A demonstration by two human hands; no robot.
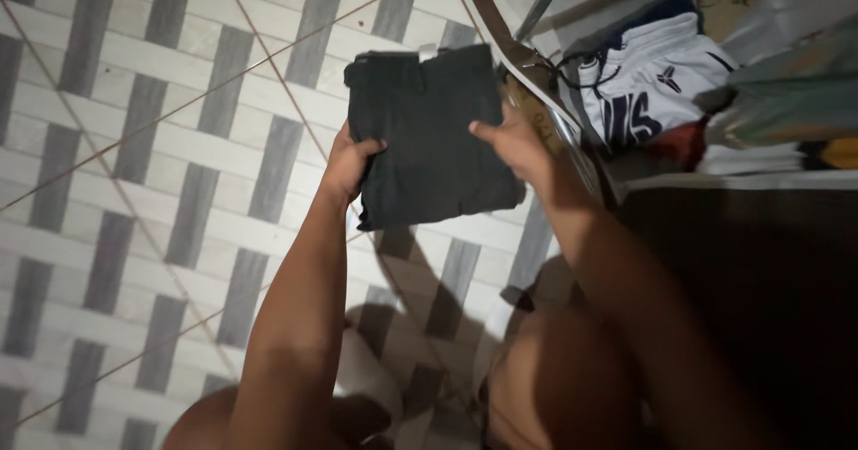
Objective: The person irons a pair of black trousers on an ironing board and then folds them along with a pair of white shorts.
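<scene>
Two hands hold a folded dark garment above a tiled floor.

The left hand (347,166) grips the left edge of the folded dark garment (427,133), thumb on top; the right hand (518,146) clasps its right edge. Beneath lies grey-and-white tiled floor (134,146). Farther right, a white-and-navy garment (652,79) sits in what may be a shelf, dimly lit.

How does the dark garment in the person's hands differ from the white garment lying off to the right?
The dark garment is plain charcoal, folded into a neat rectangle and held above the tiled floor by the left hand and right hand. The white garment has navy trim and markings, lies loosely rumpled among other clothes, and no hand touches it. Both are cloth garments.
</scene>
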